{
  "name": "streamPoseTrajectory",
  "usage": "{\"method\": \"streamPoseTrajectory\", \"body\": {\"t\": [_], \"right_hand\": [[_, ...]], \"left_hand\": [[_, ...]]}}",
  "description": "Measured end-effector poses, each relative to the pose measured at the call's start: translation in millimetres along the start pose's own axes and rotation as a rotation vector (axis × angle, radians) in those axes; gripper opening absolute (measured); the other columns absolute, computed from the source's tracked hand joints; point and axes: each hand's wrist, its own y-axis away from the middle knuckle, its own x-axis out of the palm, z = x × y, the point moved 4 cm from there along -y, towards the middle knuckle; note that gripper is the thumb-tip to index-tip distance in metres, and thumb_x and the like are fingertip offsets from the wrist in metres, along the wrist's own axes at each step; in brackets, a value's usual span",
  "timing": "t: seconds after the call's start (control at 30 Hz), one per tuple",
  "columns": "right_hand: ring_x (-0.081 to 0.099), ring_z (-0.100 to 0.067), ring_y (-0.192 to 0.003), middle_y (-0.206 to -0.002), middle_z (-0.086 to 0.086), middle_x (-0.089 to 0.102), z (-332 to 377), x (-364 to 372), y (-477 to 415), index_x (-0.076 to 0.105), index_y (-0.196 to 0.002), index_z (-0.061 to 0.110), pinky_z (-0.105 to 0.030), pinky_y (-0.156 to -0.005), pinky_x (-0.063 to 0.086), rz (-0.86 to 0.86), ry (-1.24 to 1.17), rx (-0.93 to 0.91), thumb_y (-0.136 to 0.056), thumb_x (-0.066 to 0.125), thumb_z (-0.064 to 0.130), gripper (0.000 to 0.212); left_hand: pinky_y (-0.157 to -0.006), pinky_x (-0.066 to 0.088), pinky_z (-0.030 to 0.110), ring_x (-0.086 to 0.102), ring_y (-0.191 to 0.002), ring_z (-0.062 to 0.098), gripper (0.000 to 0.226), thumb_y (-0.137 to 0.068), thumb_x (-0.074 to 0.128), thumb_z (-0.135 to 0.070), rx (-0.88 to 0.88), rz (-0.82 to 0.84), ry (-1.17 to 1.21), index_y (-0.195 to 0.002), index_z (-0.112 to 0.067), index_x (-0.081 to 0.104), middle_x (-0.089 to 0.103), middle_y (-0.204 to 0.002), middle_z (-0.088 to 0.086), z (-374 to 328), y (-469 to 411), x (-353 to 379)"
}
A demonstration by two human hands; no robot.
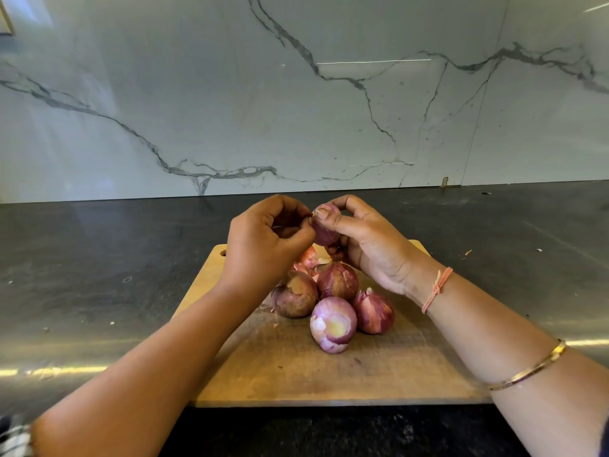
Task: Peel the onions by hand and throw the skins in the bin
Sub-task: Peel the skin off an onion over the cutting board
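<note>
My right hand (365, 249) grips a small red onion (324, 232) above the far part of a wooden cutting board (296, 374). My left hand (263, 245) pinches the skin at that onion's top left. Below my hands several onions lie in a cluster on the board: a brown-skinned one (294, 296), a purple one (337, 280), a partly peeled one (333, 323) and another with torn skin (375, 311). Loose skins (308, 258) lie behind them, partly hidden by my left hand. No bin is in view.
The board lies on a dark stone counter (99, 275) that runs left and right. A white marble wall (296, 94) stands behind it. Small skin scraps (467, 253) dot the counter at the right. The counter's front edge is just below the board.
</note>
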Motion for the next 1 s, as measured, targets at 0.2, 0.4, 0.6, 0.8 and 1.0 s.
{"method": "streamPoseTrajectory", "body": {"t": [0.2,0.4,0.6,0.8,1.0], "right_hand": [[0.060,-0.004,-0.056,-0.074,-0.001,0.062,1.1,1.7,1.2,0.049,-0.101,0.010,-0.017,-0.047,0.043,0.003,-0.028,0.008,-0.088,0.060,0.014,0.016],[0.059,-0.005,-0.056,-0.076,-0.002,0.060,1.0,1.9,0.6,0.048,-0.100,0.011,-0.017,-0.048,0.043,0.005,-0.042,0.012,-0.090,0.058,0.011,0.014],[0.058,-0.007,-0.056,-0.074,-0.001,0.061,-1.0,-0.6,-1.4,0.051,-0.097,0.012,-0.020,-0.048,0.042,-0.003,-0.054,0.033,-0.091,0.056,0.010,0.008],[0.063,-0.015,-0.067,-0.079,-0.004,0.066,-2.6,-3.2,-3.3,0.054,-0.096,0.011,-0.027,-0.060,0.045,0.028,-0.115,0.062,-0.092,0.051,0.009,0.005],[0.061,-0.013,-0.061,-0.080,-0.006,0.065,-5.3,-6.2,-4.9,0.054,-0.101,0.011,-0.021,-0.052,0.046,0.018,-0.071,0.077,-0.094,0.049,0.011,0.009]], "left_hand": [[-0.063,0.050,0.010,0.063,-0.066,-0.005,0.029,-0.080,0.070,-0.005,-0.002,-0.032,-0.003,-0.076,-0.032,0.060,0.065,-0.072,-0.015,-2.5,0.0,-2.3],[-0.065,0.051,0.011,0.066,-0.071,-0.002,0.024,-0.080,0.069,-0.004,-0.016,-0.052,0.016,-0.078,-0.027,0.063,0.068,-0.076,-0.013,-1.2,0.2,-2.2],[-0.065,0.050,0.009,0.066,-0.071,-0.002,0.015,-0.081,0.068,-0.003,-0.004,-0.049,0.027,-0.082,-0.017,0.069,0.069,-0.078,-0.012,0.1,-0.8,-3.6],[-0.065,0.053,0.014,0.068,-0.070,0.003,0.018,-0.083,0.066,-0.001,-0.041,-0.062,0.084,-0.082,-0.019,0.069,0.071,-0.078,-0.008,6.5,-5.2,-5.7],[-0.068,0.054,0.017,0.068,-0.073,0.007,0.023,-0.085,0.064,-0.001,-0.078,-0.042,0.142,-0.081,-0.024,0.067,0.071,-0.079,-0.006,8.4,-3.7,-4.0]]}}
